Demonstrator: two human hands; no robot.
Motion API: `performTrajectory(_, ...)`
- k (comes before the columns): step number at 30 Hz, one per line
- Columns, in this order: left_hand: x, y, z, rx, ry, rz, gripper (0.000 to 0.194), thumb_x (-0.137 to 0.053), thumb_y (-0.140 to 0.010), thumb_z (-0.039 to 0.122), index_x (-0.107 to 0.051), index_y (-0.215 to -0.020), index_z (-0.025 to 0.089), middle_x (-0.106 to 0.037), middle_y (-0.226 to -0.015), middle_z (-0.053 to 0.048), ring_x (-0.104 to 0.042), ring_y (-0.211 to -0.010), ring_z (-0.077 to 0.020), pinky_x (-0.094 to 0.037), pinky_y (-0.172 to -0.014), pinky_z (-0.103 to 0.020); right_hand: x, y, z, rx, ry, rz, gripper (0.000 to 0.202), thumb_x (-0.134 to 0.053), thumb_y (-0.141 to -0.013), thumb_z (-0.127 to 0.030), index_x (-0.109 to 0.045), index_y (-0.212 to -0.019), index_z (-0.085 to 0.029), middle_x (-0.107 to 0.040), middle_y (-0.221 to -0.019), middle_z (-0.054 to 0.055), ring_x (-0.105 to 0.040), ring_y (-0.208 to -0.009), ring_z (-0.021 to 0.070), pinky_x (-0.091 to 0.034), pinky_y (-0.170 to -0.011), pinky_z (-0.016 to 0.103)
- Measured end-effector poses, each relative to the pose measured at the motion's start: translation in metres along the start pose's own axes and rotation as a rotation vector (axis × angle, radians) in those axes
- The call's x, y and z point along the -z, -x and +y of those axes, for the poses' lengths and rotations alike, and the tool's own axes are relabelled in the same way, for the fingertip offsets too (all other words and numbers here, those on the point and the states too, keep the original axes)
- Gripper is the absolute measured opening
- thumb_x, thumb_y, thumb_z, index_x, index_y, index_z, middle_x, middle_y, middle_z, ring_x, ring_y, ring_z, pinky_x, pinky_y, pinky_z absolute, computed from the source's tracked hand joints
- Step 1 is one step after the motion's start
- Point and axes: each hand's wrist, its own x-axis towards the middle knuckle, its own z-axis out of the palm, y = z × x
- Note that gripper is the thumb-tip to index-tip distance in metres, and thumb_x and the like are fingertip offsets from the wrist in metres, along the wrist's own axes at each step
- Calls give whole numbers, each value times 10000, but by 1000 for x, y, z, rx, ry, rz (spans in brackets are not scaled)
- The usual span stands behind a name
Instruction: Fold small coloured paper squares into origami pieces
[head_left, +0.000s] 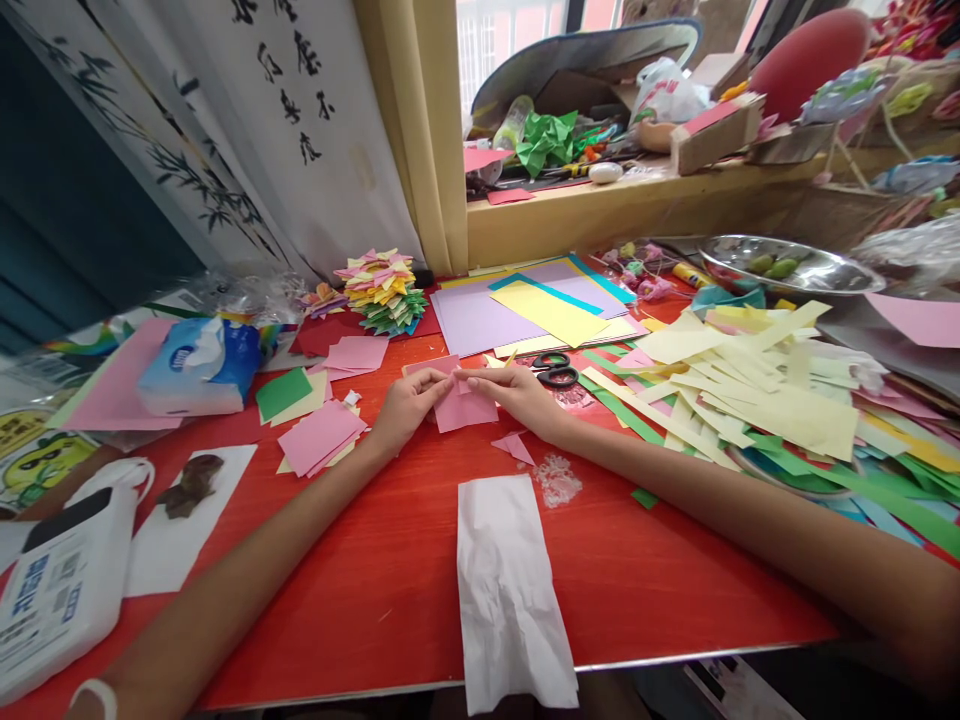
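Observation:
Both hands meet above the middle of the red table. My left hand pinches the left side of a small folded pink paper piece. From the other side, the fingertips of my right hand close on the same piece, and fingers hide part of it. Beneath them lies a pink paper square. Black-handled scissors rest just beyond my right hand. A pink folded scrap and a clump of clear beads lie below my right wrist.
White tissue hangs over the front edge. Pink squares and a tissue pack are at left. Paper strips heap up at right, before a metal bowl. Purple sheets and a folded-paper stack stand behind.

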Motion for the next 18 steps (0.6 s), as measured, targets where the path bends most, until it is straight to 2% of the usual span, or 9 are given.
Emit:
performTrajectory(5,1,0,-1,-49,-69,-3,284,-533,-754,428,-602,-807,157,-564,-714,3,-481,-626,-99,-365,-557,-198,0,-4,6,18,32,47,269,-496,-798,-359,-648,-923,-175,-641,-901,40,-565,-871,143,-419,-794,288)
performTrajectory(9,1,-1,-4,-60,-80,13,257,-539,-751,410,-593,-772,160,-553,-695,10,-476,-627,-99,-365,-567,-198,0,-5,11,-39,-59,50,323,-492,-801,-366,-549,-1062,-186,-604,-757,13,-538,-676,115,-431,-635,264)
performTrajectory(11,1,-1,-5,-62,-75,19,253,-540,-750,407,-592,-780,161,-553,-694,9,-476,-626,-99,-365,-567,-199,1,-5,11,-61,-94,36,355,-495,-799,-366,-532,-1107,-193,-602,-766,15,-539,-684,118,-434,-632,265)
performTrajectory(14,2,-2,-7,-84,-81,40,250,-544,-748,402,-597,-786,160,-554,-696,9,-476,-625,-96,-369,-571,-199,2,-6,10,-72,-109,-3,308,-498,-796,-369,-612,-1005,-174,-614,-856,34,-547,-771,127,-434,-687,264)
performTrajectory(18,1,-1,-6,-98,-85,48,259,-547,-743,410,-596,-772,157,-557,-693,10,-479,-622,-99,-375,-576,-205,2,-6,8,-126,-163,-64,328,-500,-789,-411,-658,-898,-146,-620,-786,28,-531,-670,113,-415,-627,256)
